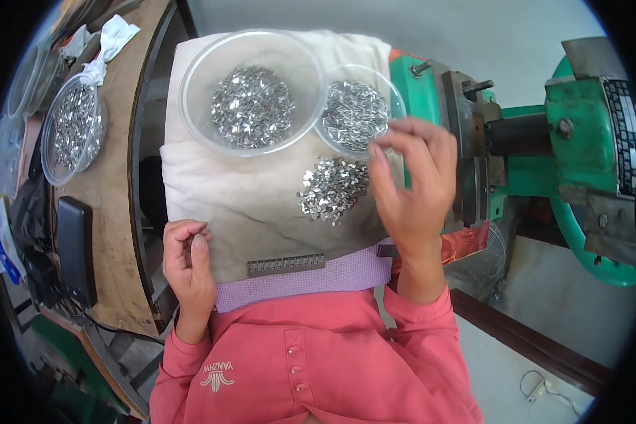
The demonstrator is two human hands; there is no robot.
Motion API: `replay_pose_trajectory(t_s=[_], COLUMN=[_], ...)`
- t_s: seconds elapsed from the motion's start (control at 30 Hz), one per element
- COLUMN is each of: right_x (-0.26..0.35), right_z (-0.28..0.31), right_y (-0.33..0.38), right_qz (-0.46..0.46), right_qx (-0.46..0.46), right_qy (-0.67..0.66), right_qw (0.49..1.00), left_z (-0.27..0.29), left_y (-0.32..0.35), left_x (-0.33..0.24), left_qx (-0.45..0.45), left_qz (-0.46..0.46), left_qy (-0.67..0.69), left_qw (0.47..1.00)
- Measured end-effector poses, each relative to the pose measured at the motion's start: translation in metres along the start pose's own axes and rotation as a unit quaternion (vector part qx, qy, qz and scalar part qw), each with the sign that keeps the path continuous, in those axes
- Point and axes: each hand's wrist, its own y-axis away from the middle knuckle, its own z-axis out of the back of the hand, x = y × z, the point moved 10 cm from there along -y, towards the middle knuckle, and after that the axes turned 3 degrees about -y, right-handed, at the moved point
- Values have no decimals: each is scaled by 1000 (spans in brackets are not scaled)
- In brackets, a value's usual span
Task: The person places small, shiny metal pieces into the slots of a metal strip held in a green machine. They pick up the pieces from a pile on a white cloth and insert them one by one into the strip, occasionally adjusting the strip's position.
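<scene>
My right hand (pixel 411 185) is raised over a cloth-covered work surface (pixel 233 205), thumb and forefinger pinched together, on something too small to make out. Just left of it lies a loose heap of small shiny metal pieces (pixel 332 187). My left hand (pixel 187 263) rests at the cloth's left edge with its fingers curled in a loose fist; whether it holds anything is hidden. A dark narrow metal strip with a row of slots (pixel 286 265) lies near the front edge between my hands. Behind stand a large clear bowl (pixel 198 78) and a smaller clear bowl (pixel 396 92), both holding metal pieces.
A green machine (pixel 579 148) with a dark shaft stands to the right, close to my right hand. On the wooden bench (pixel 116 184) at left sit another clear bowl of metal pieces (pixel 74 127), a black flat device (pixel 74 247) and white rags.
</scene>
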Motion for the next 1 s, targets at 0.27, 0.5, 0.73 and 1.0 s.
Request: replay_pose_trajectory(t_s=[0.27, 0.5, 0.73, 1.0], right_x=[-5, 8, 26, 29], right_z=[0, 3, -7, -9], right_y=[45, 135, 141, 126], right_qz=[-102, -235, -159, -134], right_qx=[117, 222, 214, 199], right_qy=[-55, -119, -52, -121], right_qw=[986, 939, 963, 963], left_z=[5, -1, 0, 1], left_y=[2, -1, 1, 2], left_x=[0, -3, -4, -5], left_qx=[-13, 15, 9, 2], left_qz=[-12, -26, -26, -20], left_qy=[-17, -25, -22, -10], left_qw=[1000, 999, 999, 1000])
